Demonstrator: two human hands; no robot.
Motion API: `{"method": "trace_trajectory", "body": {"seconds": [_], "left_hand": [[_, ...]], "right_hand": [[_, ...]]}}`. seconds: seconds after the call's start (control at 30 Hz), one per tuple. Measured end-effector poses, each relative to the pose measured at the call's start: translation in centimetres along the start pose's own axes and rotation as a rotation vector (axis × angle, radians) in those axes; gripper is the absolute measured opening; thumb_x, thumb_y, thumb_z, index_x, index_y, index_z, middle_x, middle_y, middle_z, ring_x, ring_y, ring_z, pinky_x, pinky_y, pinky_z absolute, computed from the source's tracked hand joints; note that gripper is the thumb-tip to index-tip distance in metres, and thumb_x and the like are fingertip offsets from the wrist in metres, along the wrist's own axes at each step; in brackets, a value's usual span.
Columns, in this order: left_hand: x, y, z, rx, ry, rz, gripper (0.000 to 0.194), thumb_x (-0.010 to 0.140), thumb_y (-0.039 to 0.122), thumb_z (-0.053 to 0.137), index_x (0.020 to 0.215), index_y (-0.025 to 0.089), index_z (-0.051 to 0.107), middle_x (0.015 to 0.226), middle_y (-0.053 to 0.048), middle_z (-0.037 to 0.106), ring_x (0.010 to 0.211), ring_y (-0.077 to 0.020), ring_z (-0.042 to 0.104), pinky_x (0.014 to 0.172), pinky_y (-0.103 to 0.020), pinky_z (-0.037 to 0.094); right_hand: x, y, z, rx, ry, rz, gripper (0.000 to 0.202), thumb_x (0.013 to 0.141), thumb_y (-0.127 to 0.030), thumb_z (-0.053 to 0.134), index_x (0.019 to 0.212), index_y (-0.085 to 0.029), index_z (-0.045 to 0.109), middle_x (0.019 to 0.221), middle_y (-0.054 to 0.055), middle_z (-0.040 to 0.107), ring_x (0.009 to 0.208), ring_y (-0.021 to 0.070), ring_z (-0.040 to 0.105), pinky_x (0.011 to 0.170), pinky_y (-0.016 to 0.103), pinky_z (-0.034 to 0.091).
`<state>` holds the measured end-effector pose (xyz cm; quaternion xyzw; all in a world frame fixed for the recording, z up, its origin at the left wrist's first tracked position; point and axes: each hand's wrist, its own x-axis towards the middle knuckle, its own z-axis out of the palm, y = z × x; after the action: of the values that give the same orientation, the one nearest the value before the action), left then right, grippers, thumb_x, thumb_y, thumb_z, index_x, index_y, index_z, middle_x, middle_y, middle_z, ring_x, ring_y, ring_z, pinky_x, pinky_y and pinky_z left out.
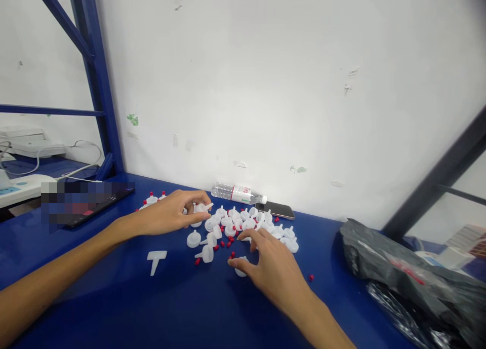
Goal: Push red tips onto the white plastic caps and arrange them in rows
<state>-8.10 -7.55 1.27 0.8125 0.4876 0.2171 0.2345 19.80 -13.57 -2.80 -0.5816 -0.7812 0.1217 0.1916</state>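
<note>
Currently, your left hand (172, 215) is pinched on a white spouted cap (201, 207), loose white caps (249, 224) at its three o'clock. Your right hand (275, 263) has thumb and fingers apart; lift red tips (223, 243), at its ten o'clock, singly, keeping the held cap steady.

White spouted caps (230, 231) amid red tips (223, 244)

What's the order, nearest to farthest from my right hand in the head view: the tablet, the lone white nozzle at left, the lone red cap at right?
1. Lone red cap: just right of your right hand.
2. Lone white nozzle: off to the left.
3. Tablet: farther left and farther back.
</note>
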Motion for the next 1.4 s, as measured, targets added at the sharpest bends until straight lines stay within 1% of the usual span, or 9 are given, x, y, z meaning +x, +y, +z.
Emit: {"method": "trace_trajectory", "body": {"seconds": [0.13,0.27,0.47,0.6,0.77,0.87,0.97,1.13,1.4], "left_hand": [[0.0,0.1,0.1,-0.007,-0.005,0.022,0.046,0.094,0.067,0.065,0.116,0.026,0.067,0.068,0.004,0.066,0.060,-0.0166,0.061,0.058,-0.027,0.042],[0.3,-0.1,0.5,0.036,0.000,0.046,0.047,0.089,0.065,0.073,0.116,0.027,0.070,0.065,0.006,0.061,0.060,-0.0159,0.056,0.059,-0.028,0.040],[0.5,0.0,1.2,0.133,0.017,0.090,0.054,0.088,0.065,0.074,0.129,0.029,0.070,0.066,0.007,0.058,0.063,-0.0167,0.058,0.063,-0.028,0.039],[0.1,0.7,1.9,0.144,0.030,0.102,0.055,0.088,0.066,0.074,0.130,0.029,0.069,0.065,0.008,0.058,0.065,-0.0169,0.057,0.066,-0.028,0.039],[-0.4,1.5,3.7,0.052,-0.007,0.139,0.060,0.088,0.065,0.076,0.136,0.029,0.066,0.058,0.010,0.053,0.058,-0.0152,0.056,0.062,-0.026,0.037],[-0.7,1.9,4.8,-0.008,-0.048,0.178,0.062,0.088,0.064,0.077,0.137,0.028,0.065,0.058,0.011,0.053,0.056,-0.0137,0.056,0.062,-0.025,0.038],[-0.9,2.0,5.6,-0.032,-0.045,0.235,0.059,0.090,0.062,0.076,0.138,0.029,0.065,0.065,0.010,0.057,0.057,-0.0123,0.056,0.062,-0.025,0.039],[-1.1,2.0,6.1,-0.055,-0.007,0.232,0.053,0.095,0.059,0.072,0.139,0.031,0.064,0.059,0.011,0.054,0.053,-0.0116,0.052,0.061,-0.024,0.037],[-1.5,2.9,6.2,-0.108,0.009,0.248,0.054,0.098,0.058,0.068,0.144,0.030,0.059,0.066,0.009,0.065,0.055,-0.0125,0.059,0.060,-0.024,0.041]], "right_hand": [[-0.1,-0.1,0.8,-0.020,-0.015,-0.125,0.023,0.096,-0.036,0.080,0.119,-0.034,0.077,0.115,0.004,0.069,0.093,0.0256,0.074,0.077,0.035,0.051],[0.1,0.0,1.7,-0.043,-0.015,-0.145,0.008,0.100,-0.027,0.074,0.105,-0.030,0.080,0.112,0.005,0.069,0.092,0.0245,0.074,0.074,0.033,0.051],[0.4,0.2,2.2,0.016,0.044,-0.149,0.008,0.099,-0.020,0.073,0.097,-0.025,0.080,0.108,0.005,0.069,0.091,0.0238,0.072,0.071,0.032,0.048],[0.6,0.2,1.9,0.230,0.187,-0.175,0.010,0.102,-0.024,0.071,0.095,-0.024,0.079,0.097,0.003,0.067,0.079,0.0186,0.066,0.073,0.031,0.046],[0.8,0.1,1.3,0.626,0.298,-0.150,0.019,0.102,-0.038,0.069,0.093,-0.023,0.077,0.094,0.000,0.069,0.061,0.0111,0.056,0.061,0.027,0.044],[0.8,0.0,1.4,0.774,0.251,-0.076,0.029,0.100,-0.050,0.069,0.093,-0.022,0.075,0.081,-0.001,0.068,0.056,0.0111,0.056,0.054,0.025,0.041],[0.8,-0.1,1.5,0.859,0.179,-0.029,0.035,0.097,-0.055,0.070,0.095,-0.021,0.074,0.063,-0.005,0.060,0.050,0.0120,0.057,0.048,0.023,0.038],[0.8,-0.1,1.3,0.935,0.141,-0.038,0.036,0.096,-0.056,0.070,0.094,-0.020,0.073,0.069,-0.003,0.066,0.049,0.0107,0.059,0.048,0.022,0.039],[0.9,-0.3,0.9,0.996,0.062,0.025,0.044,0.090,-0.061,0.074,0.098,-0.018,0.075,0.047,-0.006,0.055,0.042,0.0091,0.044,0.044,0.021,0.026]]}}
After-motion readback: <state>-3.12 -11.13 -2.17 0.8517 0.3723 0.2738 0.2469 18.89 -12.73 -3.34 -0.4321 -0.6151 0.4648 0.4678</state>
